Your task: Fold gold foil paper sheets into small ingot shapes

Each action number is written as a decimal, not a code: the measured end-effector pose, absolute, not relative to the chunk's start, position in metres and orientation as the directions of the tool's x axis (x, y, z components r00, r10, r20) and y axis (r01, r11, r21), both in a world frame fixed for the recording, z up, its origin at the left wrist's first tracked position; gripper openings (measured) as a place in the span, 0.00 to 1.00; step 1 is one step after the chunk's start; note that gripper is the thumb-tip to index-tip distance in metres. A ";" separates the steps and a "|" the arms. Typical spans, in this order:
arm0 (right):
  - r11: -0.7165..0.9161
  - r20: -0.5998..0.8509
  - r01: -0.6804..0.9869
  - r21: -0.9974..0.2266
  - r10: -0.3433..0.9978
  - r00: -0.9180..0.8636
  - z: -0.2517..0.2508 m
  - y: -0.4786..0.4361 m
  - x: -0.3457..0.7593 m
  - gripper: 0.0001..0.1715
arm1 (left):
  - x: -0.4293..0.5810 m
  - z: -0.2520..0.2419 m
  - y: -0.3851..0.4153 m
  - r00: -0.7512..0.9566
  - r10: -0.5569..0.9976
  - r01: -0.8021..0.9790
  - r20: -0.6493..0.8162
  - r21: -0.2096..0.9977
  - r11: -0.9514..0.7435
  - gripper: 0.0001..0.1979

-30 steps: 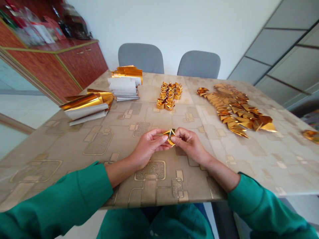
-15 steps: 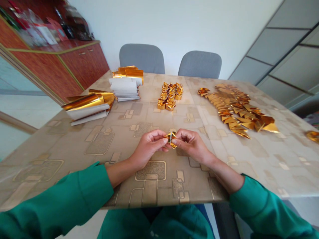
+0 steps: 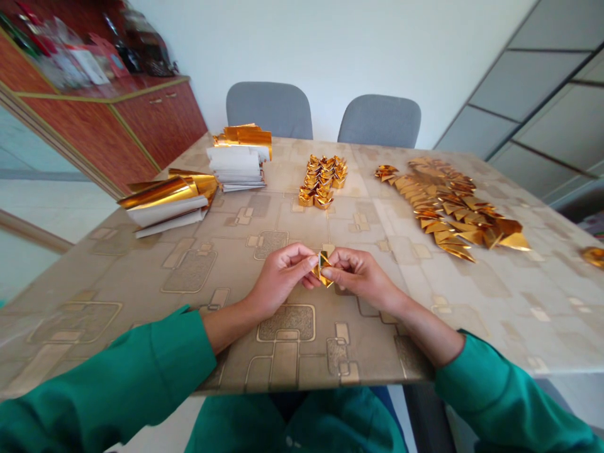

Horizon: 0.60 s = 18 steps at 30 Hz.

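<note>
A small folded piece of shiny gold paper (image 3: 324, 272) is held between my two hands, above the near middle of the table. My left hand (image 3: 285, 274) pinches its left side between thumb and fingers. On the other side, the thumb and fingers of my right hand (image 3: 361, 272) close on its right part. My fingertips hide much of the piece. Beyond my hands, a cluster of folded gold paper pieces (image 3: 321, 182) stands in rows. A larger spread of pointed, folded gold pieces (image 3: 448, 204) lies to the right.
On the left of the patterned tablecloth (image 3: 189, 267) lie a rolled bundle of gold paper (image 3: 170, 196) and a stack of white-backed sheets (image 3: 237, 165). One gold piece (image 3: 593, 257) sits at the far right edge. Two grey chairs (image 3: 268, 110) stand behind, near a wooden cabinet (image 3: 155, 119).
My right hand has shifted slightly left and down against the gold paper piece, and the piece has turned a little between my fingers. Everything else on the table stays put.
</note>
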State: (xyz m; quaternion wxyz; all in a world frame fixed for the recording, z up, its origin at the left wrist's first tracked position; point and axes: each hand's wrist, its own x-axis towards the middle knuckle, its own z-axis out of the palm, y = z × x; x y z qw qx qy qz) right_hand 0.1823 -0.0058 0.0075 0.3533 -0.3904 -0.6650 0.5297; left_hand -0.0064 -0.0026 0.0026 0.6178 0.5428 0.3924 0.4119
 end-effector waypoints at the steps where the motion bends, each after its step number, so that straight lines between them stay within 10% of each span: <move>1: 0.140 0.059 0.150 -0.979 0.892 -0.447 0.008 -0.006 0.183 0.20 | -0.007 0.003 -0.003 0.367 0.929 -0.086 -0.041 0.993 0.078 0.14; 18: 0.112 0.010 0.225 -0.968 0.912 -0.411 0.012 -0.007 0.184 0.26 | -0.005 0.004 -0.004 0.187 0.982 -0.066 0.023 0.998 -0.011 0.16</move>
